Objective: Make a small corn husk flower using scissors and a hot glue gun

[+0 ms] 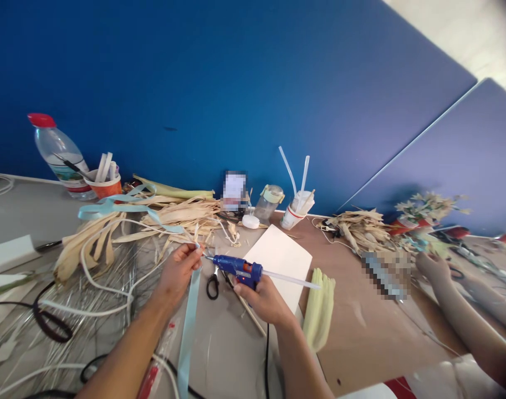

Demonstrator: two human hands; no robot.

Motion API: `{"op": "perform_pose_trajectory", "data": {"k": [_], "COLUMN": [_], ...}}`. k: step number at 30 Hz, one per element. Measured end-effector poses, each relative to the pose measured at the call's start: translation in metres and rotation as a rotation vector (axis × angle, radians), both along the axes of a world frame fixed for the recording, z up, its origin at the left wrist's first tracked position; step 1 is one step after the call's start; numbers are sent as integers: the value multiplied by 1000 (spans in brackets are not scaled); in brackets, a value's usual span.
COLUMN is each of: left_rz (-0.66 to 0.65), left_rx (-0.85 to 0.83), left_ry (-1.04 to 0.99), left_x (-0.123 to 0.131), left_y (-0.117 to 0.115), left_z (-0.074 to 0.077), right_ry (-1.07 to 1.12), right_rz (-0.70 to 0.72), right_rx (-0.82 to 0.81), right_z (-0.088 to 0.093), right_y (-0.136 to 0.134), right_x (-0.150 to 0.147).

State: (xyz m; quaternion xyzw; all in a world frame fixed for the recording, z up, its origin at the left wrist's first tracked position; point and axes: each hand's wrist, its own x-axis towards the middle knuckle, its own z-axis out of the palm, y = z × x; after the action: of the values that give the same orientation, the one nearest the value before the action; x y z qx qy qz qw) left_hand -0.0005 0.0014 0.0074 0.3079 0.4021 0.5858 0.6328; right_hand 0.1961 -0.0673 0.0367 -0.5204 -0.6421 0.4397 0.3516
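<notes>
My right hand (259, 296) is closed around the handle of a blue glue gun (238, 269), which has a clear glue stick (290, 279) sticking out of its back. The gun's nozzle points left, close to the fingertips of my left hand (180, 269). Those fingers pinch the upper end of a light blue ribbon (189, 327); its lower part hangs down over the grey table. Whether the nozzle touches the ribbon is too small to tell. Black-handled scissors (212, 287) lie just below the nozzle.
Dried husks (182, 217), white cord and wires cover the left side. A bottle (64, 158), a cup of sticks (105, 184), a jar (269, 204) and a cup with straws (294, 213) stand along the blue partition. White paper (280, 257) lies centre-right. Another person's arms reach in at right.
</notes>
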Motion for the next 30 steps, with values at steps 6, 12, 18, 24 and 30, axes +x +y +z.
{"op": "perform_pose_trajectory", "data": {"k": [6, 12, 18, 24, 30], "left_rz": [19, 21, 16, 28, 14], "left_rx": [4, 34, 28, 38, 8], "left_ry": [4, 41, 69, 71, 101], "left_x": [0, 0, 0, -1, 0], "left_y": [0, 1, 1, 1, 2], "left_z": [-1, -6, -9, -12, -15], "right_ry": [8, -13, 20, -7, -7], "right_rz": [11, 9, 9, -4, 9], "right_rx": [-15, 9, -10, 4, -19], "right_z": [2, 3, 0, 1, 0], "right_y": [-1, -2, 0, 0, 1], "right_x": [1, 2, 0, 4, 0]}}
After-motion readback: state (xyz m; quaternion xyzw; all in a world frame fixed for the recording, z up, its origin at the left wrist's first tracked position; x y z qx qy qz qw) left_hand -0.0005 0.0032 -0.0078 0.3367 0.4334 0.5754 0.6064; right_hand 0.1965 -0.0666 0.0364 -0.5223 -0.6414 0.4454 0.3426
